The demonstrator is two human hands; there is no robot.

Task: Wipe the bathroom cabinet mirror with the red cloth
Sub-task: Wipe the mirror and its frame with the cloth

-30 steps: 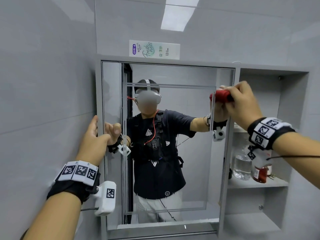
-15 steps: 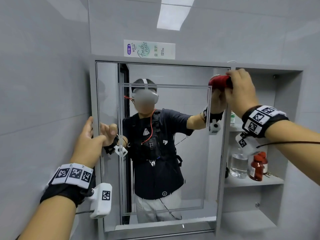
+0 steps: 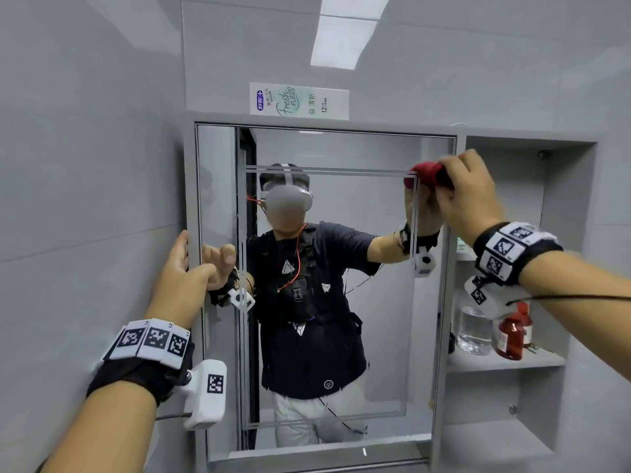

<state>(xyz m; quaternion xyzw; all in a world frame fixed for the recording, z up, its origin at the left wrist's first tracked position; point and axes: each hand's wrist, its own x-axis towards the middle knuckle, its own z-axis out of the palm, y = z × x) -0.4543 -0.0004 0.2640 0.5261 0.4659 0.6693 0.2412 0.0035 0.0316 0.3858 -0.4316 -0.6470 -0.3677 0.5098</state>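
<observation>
- Head view: one bathroom cabinet mirror (image 3: pixel 341 336) fills the middle, set in a grey frame on a grey tiled wall (image 3: pixel 85 165).
- One red cloth (image 3: pixel 431 177), bunched up, sits at the mirror's upper right part, pressed to the glass near the right edge.
- Two hands show. The right hand (image 3: pixel 467 194) has its grip closed around the cloth, fingers curled over it.
- The left hand (image 3: pixel 177 271) is at the mirror's left edge at mid height, fingers wrapped round the frame edge; its grip has hold of that edge and nothing else.
- Each wrist wears one black band with white coded tags; a white tagged block hangs under each.
- One long toothpaste box (image 3: pixel 299 101) lies on top of the cabinet, above the mirror.
- To the right is an open niche with one shelf (image 3: pixel 546 360); on it stand one clear glass jar (image 3: pixel 473 331) and one red bottle (image 3: pixel 512 336), side by side, partly hidden by the right wrist's tag block.
- The glass reflects the person and both arms.
</observation>
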